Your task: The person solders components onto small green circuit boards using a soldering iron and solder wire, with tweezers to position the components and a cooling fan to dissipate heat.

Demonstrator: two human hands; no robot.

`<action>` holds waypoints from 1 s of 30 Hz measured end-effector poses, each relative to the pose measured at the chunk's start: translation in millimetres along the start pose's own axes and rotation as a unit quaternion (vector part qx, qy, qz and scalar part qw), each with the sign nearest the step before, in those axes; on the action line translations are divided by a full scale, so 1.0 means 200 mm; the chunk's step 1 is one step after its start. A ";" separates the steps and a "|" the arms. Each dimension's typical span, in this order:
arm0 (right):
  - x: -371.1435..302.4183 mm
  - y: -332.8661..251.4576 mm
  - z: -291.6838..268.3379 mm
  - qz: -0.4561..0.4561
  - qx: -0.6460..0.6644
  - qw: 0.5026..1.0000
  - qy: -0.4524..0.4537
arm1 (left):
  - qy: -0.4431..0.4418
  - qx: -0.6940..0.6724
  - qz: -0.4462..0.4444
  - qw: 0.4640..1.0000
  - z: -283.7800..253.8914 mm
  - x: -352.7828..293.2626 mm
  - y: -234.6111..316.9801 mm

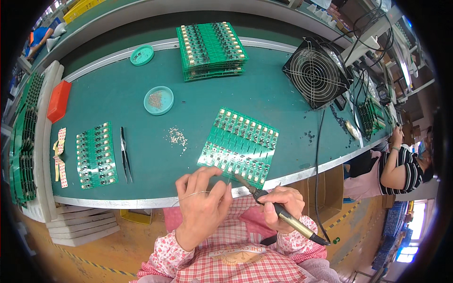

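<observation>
A green circuit board panel (pixel 239 147), lined with rows of pale connectors and dark parts, lies at an angle near the table's front edge. My right hand (pixel 288 203) grips a soldering iron (pixel 302 228), its tip pointing up and left over the panel's near edge. Close by that tip, my left hand (pixel 203 200) pinches a thin solder wire (pixel 230 179), which curves back across the hand. The left fingertips reach the panel's near left corner. Whether the iron's tip touches the board, I cannot tell.
Loose small components (pixel 177 137) lie left of the panel, below a teal dish (pixel 171 101). Tweezers (pixel 125 153) rest beside a smaller board (pixel 96 155). A board stack (pixel 212 49) stands at the back, a black fan (pixel 315 73) back right. Another person (pixel 398 170) sits at far right.
</observation>
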State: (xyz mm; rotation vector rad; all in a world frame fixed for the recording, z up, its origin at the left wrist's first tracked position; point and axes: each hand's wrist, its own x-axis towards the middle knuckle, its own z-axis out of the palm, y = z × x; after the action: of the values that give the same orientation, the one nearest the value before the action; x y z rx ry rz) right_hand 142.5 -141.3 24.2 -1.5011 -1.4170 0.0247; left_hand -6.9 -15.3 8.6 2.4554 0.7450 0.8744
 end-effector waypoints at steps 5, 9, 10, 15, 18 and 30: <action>0.01 0.01 0.02 -0.014 -0.005 1.000 0.006 | -0.002 0.006 0.000 1.000 0.00 0.01 0.01; 0.04 0.00 -0.02 -0.061 -0.044 0.995 -0.061 | -0.005 0.012 0.000 1.000 0.01 0.00 0.00; 0.04 0.01 -0.02 -0.084 -0.061 0.991 -0.086 | -0.005 0.013 -0.002 1.000 0.01 0.00 -0.01; 0.03 0.02 -0.05 -0.148 -0.118 0.974 -0.123 | -0.006 -0.014 0.011 1.000 0.00 0.01 -0.01; 0.03 0.01 -0.05 -0.123 -0.101 0.979 -0.128 | -0.005 -0.012 0.011 1.000 0.01 0.00 -0.02; 0.10 -0.05 -0.09 0.229 0.123 0.965 0.026 | -0.007 -0.027 0.001 1.000 -0.01 0.02 -0.02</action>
State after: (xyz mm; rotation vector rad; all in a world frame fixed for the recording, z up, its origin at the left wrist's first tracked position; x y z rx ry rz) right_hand 151.7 -139.4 51.3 -1.5727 -0.9595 0.4285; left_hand -7.2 -9.3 10.3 2.4129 0.7039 0.8652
